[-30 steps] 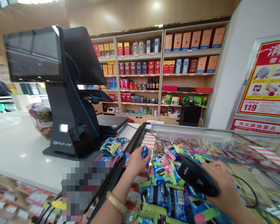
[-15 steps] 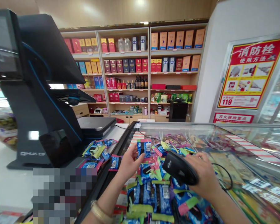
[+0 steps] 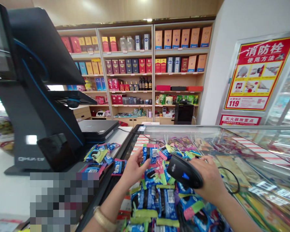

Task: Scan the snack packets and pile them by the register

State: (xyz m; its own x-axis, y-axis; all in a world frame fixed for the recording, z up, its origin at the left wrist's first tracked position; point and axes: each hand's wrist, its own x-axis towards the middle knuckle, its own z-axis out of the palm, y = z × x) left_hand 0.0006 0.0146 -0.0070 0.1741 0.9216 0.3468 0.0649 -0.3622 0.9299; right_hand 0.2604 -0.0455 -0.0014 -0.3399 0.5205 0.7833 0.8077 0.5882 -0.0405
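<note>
Between the thumb and fingers of my left hand (image 3: 135, 166) is a small blue snack packet (image 3: 150, 154), its barcode label turned up. My right hand (image 3: 209, 177) is wrapped round the handle of a black barcode scanner (image 3: 185, 171), whose head points left at the packet, a short gap apart. A blue light glows on the scanner's top. Beneath both hands lies a heap of blue, green and pink snack packets (image 3: 166, 201) on the glass top. One packet (image 3: 119, 167) rests on the black edge beside my left wrist.
A black checkout terminal (image 3: 45, 96) stands on the left, with a flat dark scale (image 3: 99, 127) behind it. More packets (image 3: 100, 154) lie by its base. The glass-topped case (image 3: 246, 174) stretches right, the scanner's cable (image 3: 235, 177) looping over it. Shelves (image 3: 129, 74) of boxes line the back.
A blue light now shows on the scanner, which has shifted slightly left. My left hand still holds the packet in nearly the same place. The whole view has moved a little.
</note>
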